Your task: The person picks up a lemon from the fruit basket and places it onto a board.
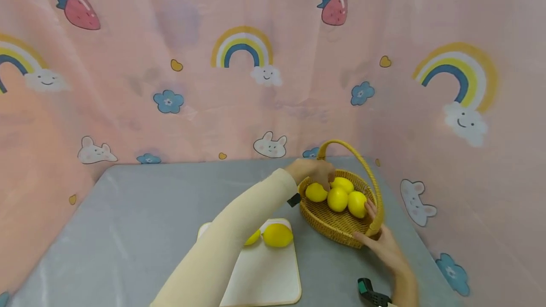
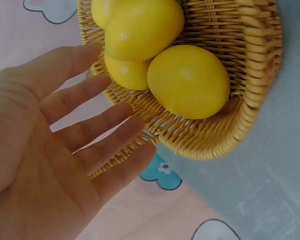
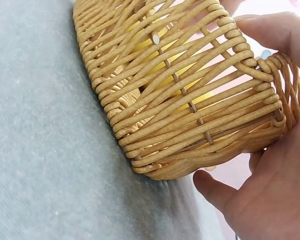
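A wicker basket (image 1: 328, 229) with a tall arched handle stands at the right of the table, holding several yellow lemons (image 1: 337, 199). Over its far left rim reaches my left hand (image 1: 314, 172), fingertips near the lemons. In the left wrist view that hand (image 2: 60, 135) has its fingers extended and spread beside the basket, nothing in its palm. My right hand (image 1: 389, 250) grips the near right rim by the handle's foot. The right wrist view shows its thumb outside the woven wall (image 3: 180, 105) and a finger over the rim.
A white board (image 1: 266, 274) with a pale edge lies left of the basket. On it are two lemons (image 1: 277, 235), one partly covered by the left sleeve (image 1: 230, 240). A pink printed curtain (image 1: 204, 122) hangs behind the grey table (image 1: 141, 212).
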Action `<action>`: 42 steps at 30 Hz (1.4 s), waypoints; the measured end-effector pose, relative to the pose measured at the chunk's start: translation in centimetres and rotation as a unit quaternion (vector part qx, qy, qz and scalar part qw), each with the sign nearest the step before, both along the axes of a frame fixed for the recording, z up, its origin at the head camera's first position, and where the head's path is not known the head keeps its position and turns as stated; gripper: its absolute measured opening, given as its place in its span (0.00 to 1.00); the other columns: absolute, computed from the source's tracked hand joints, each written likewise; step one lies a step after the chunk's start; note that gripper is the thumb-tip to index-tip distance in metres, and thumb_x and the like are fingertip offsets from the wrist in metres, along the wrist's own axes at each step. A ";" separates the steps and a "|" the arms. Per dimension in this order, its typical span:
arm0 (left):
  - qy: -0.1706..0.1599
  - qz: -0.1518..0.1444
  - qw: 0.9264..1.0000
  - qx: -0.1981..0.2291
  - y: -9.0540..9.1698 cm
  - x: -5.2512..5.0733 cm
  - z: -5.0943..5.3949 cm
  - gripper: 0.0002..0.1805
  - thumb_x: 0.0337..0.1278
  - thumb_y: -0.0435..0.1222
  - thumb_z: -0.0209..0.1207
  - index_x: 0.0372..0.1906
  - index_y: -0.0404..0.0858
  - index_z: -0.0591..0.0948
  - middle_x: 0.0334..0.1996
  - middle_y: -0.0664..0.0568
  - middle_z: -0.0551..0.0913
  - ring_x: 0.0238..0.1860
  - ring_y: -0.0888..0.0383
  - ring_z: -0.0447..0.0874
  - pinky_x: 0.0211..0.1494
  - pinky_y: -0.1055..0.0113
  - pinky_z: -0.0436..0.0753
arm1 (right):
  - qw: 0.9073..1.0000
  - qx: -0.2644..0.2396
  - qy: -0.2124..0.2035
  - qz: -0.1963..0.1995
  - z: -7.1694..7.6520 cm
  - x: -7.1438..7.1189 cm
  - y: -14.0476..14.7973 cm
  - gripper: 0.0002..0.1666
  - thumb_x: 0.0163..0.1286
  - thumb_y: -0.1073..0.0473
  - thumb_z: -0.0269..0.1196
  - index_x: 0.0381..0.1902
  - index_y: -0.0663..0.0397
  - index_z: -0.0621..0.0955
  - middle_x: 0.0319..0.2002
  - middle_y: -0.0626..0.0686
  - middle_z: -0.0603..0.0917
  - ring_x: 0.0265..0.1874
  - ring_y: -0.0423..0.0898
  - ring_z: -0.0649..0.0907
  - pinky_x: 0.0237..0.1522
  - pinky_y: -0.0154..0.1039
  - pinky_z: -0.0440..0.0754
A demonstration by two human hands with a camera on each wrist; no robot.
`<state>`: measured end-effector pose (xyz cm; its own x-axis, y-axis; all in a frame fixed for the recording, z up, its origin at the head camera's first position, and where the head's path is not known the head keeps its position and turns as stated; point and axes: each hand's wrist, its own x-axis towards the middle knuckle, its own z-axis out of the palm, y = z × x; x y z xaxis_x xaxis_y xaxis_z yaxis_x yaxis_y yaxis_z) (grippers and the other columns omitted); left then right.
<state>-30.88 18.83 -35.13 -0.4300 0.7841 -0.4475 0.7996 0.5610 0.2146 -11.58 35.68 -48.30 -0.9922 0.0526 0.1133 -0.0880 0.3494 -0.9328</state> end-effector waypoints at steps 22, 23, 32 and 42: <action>0.054 0.116 0.990 -0.060 -0.9 0.9 -3.4 0.16 0.59 0.42 0.68 0.50 0.49 0.77 0.46 0.57 0.79 0.46 0.59 0.75 0.49 0.63 0.78 | 0.999 -0.038 0.002 0.018 -0.7 -0.4 -1.8 0.52 0.65 0.69 0.67 0.79 0.60 0.50 0.79 0.61 0.41 0.76 0.65 0.39 0.67 0.73 0.39; 0.052 0.122 0.990 -0.056 -1.0 1.1 -3.4 0.16 0.58 0.42 0.70 0.48 0.49 0.77 0.45 0.57 0.79 0.45 0.58 0.75 0.48 0.63 0.79 | 0.999 -0.038 0.001 0.017 -0.7 -0.4 -1.8 0.53 0.65 0.69 0.67 0.79 0.61 0.50 0.79 0.61 0.41 0.76 0.65 0.39 0.67 0.73 0.39; 0.069 0.109 0.990 -0.061 -1.3 1.2 -3.3 0.21 0.48 0.45 0.76 0.46 0.53 0.79 0.46 0.60 0.79 0.47 0.57 0.75 0.46 0.64 0.80 | 0.999 -0.034 0.004 0.009 -0.3 -0.8 -1.3 0.53 0.65 0.68 0.67 0.79 0.61 0.50 0.80 0.60 0.41 0.76 0.64 0.39 0.68 0.71 0.38; 0.041 0.031 0.994 -0.097 0.7 0.3 -0.6 0.24 0.53 0.45 0.72 0.56 0.55 0.79 0.52 0.65 0.77 0.48 0.64 0.73 0.51 0.65 0.77 | 0.999 -0.046 0.017 -0.007 -0.2 0.0 -0.2 0.51 0.66 0.69 0.66 0.79 0.63 0.51 0.80 0.60 0.41 0.76 0.64 0.38 0.68 0.72 0.37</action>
<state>-30.55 19.50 -35.75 -0.5161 0.6569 -0.5497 0.7724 0.6343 0.0328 -11.54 35.50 -48.53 -0.9869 0.0785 0.1407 -0.1156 0.2634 -0.9577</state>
